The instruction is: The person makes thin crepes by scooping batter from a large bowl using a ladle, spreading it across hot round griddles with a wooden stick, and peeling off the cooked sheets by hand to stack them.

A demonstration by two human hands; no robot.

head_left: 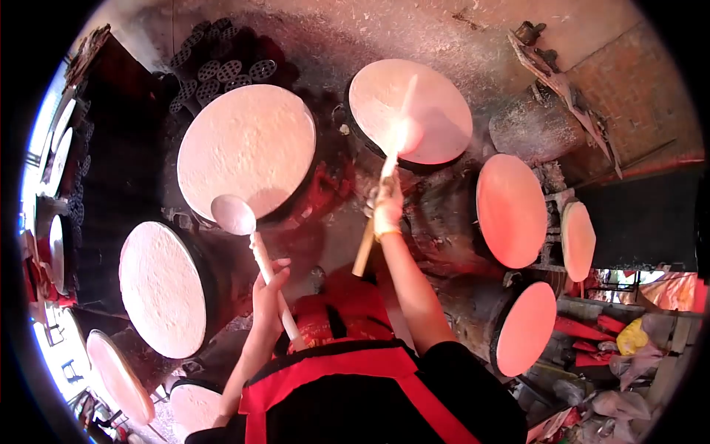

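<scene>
My left hand (271, 294) is closed around the pale handle of a round ladle (234, 214). The ladle's bowl overlaps the lower edge of a large white round surface (248, 144) at upper left. My right hand (384, 206) grips a wooden stick (364, 248), whose upper part reaches over another white round surface (444, 111) at upper centre. A pale round shape near the upper part of that stick is washed out by glare, so its form is unclear. A yellowish band shows at my right wrist.
More round surfaces stand at left (163, 290), lower left (120, 379), right (512, 211) and lower right (526, 329). Perforated black briquettes (229, 72) are stacked behind at upper left. A broken board (566, 96) leans at upper right. Plastic bags (621, 405) lie at lower right.
</scene>
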